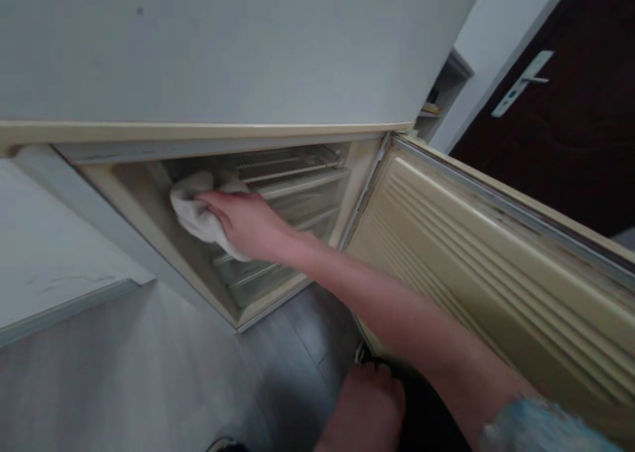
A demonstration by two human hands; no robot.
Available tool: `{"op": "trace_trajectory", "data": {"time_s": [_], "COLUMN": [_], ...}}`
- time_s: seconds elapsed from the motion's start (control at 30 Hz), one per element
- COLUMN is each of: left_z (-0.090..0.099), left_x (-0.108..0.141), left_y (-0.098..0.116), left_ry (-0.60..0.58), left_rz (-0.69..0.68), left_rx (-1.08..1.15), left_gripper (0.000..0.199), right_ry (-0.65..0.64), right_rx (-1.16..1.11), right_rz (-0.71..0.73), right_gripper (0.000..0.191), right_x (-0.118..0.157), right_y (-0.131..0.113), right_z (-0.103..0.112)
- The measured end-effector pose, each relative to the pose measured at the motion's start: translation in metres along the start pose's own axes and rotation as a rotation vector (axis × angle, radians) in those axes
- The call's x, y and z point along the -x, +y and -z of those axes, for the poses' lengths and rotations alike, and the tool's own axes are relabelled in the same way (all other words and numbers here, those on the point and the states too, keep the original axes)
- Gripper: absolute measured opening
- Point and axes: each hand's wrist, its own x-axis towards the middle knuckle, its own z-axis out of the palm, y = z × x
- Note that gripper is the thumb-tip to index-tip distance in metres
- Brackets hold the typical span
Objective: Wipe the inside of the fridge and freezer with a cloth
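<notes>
- Head view, looking forward and down into an open compartment of a cream refrigerator (213, 133), with the grey-white front panel (198, 48) filling the top of the frame from 9 to 1 o'clock
- Right hand (243, 224), at about 9 o'clock, reaches in from the lower right, fingers together and clamped over a pale cloth (196, 217); a blue sleeve (546, 425) shows at about 4 o'clock, at the frame edge
- Pale cloth sits bunched at the compartment's inner wall (133, 200) and seems to press against it, though the depth is hard to judge
- Wire rack (282, 167) lies behind the cloth, with clear shelves (258, 280) below the hand
- Left hand (362, 409), at 6 o'clock, has curled fingers and is cut off by the frame beside dark clothing (426, 399); whether it holds anything, I cannot tell
- Ribbed door liner (496, 260) swings open at about 3 o'clock, its worn seal (526, 217) along the outer edge
- Dark room door (540, 161) with a metal handle (520, 85) stands at about 2 o'clock, and grey floor (129, 372) spreads at about 7 o'clock
- Flat, closed fingers seem the right hold here, spreading pressure evenly through the cloth; a neater fold would give a firmer face for reaching corners, and knuckles are best kept clear of the wire rack
</notes>
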Motion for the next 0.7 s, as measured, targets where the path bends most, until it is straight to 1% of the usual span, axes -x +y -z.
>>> {"op": "trace_trajectory", "data": {"time_s": [0.03, 0.07, 0.13, 0.2, 0.23, 0.27, 0.3, 0.33, 0.37, 0.4, 0.43, 0.47, 0.5, 0.53, 0.57, 0.6, 0.67, 0.7], "left_z": [0.006, 0.013, 0.029, 0.044, 0.052, 0.059, 0.065, 0.072, 0.079, 0.086, 0.094, 0.103, 0.114, 0.126, 0.140, 0.155, 0.186, 0.202], "left_x": [0.002, 0.004, 0.010, 0.013, 0.014, 0.014, 0.014, 0.013, 0.012, 0.011, 0.011, 0.009, 0.007, 0.004, 0.000, -0.005, -0.016, -0.021], "left_y": [-0.002, -0.004, -0.009, -0.016, -0.022, -0.029, -0.038, -0.048, -0.059, -0.070, -0.081, -0.090, -0.096, -0.100, -0.102, -0.101, -0.093, -0.087], "left_ry": [-0.021, -0.046, -0.069, -0.053, -0.032, -0.003, 0.051, 0.146, 0.289, 0.493, 0.755, 1.017, 1.230, 1.377, 1.453, 1.480, 1.474, 1.498], "left_rz": [0.062, 0.113, 0.163, 0.270, 0.328, 0.384, 0.429, 0.466, 0.499, 0.519, 0.567, 0.601, 0.605, 0.598, 0.576, 0.546, 0.470, 0.407], "left_rx": [-0.024, -0.034, -0.039, -0.039, -0.056, -0.087, -0.117, -0.125, -0.092, 0.018, 0.205, 0.442, 0.650, 0.804, 0.903, 0.965, 1.109, 1.266], "left_gripper": [0.024, 0.028, 0.035, 0.041, 0.044, 0.043, 0.038, 0.032, 0.026, 0.021, 0.019, 0.022, 0.024, 0.026, 0.025, 0.022, 0.018, 0.018], "right_ry": [0.027, 0.088, 0.343, 0.663, 0.789, 0.887, 0.953, 1.012, 1.074, 1.138, 1.203, 1.257, 1.292, 1.306, 1.305, 1.298, 1.279, 1.264], "right_rx": [-0.019, -0.062, -0.248, -0.522, -0.629, -0.704, -0.745, -0.776, -0.806, -0.844, -0.892, -0.945, -0.989, -1.020, -1.040, -1.051, -1.064, -1.063], "right_rz": [-0.062, -0.138, -0.331, -0.502, -0.570, -0.625, -0.670, -0.704, -0.727, -0.739, -0.742, -0.738, -0.729, -0.723, -0.722, -0.722, -0.729, -0.729], "right_gripper": [0.027, 0.027, 0.027, 0.030, 0.030, 0.032, 0.033, 0.034, 0.034, 0.034, 0.034, 0.034, 0.035, 0.035, 0.034, 0.034, 0.033, 0.032], "right_x": [0.030, 0.060, 0.119, 0.174, 0.198, 0.220, 0.238, 0.252, 0.263, 0.271, 0.276, 0.279, 0.281, 0.281, 0.279, 0.277, 0.273, 0.271], "right_y": [-0.001, 0.000, 0.010, 0.025, 0.034, 0.042, 0.050, 0.056, 0.062, 0.066, 0.070, 0.073, 0.075, 0.077, 0.079, 0.080, 0.082, 0.083], "right_z": [0.004, 0.007, 0.009, 0.011, 0.013, 0.017, 0.023, 0.032, 0.042, 0.054, 0.067, 0.078, 0.088, 0.094, 0.098, 0.099, 0.094, 0.090]}}
